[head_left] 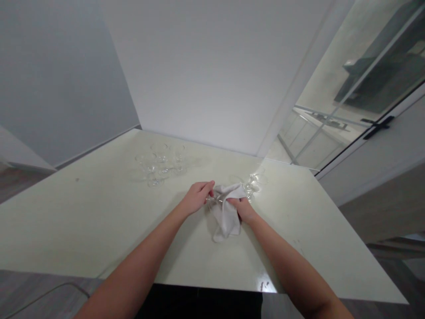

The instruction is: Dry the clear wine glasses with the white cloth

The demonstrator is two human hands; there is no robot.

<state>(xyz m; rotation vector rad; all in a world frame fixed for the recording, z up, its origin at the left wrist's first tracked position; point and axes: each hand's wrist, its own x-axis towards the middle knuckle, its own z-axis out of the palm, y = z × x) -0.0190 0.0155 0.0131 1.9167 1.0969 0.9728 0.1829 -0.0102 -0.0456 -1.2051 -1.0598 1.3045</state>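
Bare forearms lead to a clear glass mid-counter, gripped at one end by the left hand while the right hand clutches a pale cloth against it. Wiping seems underway; whether three stemmed glasses at ten o'clock or overlapping glasses at two, crowding the right hand, are finished cannot be told.

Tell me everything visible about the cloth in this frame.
The cloth is plain, pale grey-white and soft-looking, with folds and creases. It is bunched against a clear glass over the table, held by the right hand, and its loose part drapes toward the near edge. Whether that touches the table is unclear.
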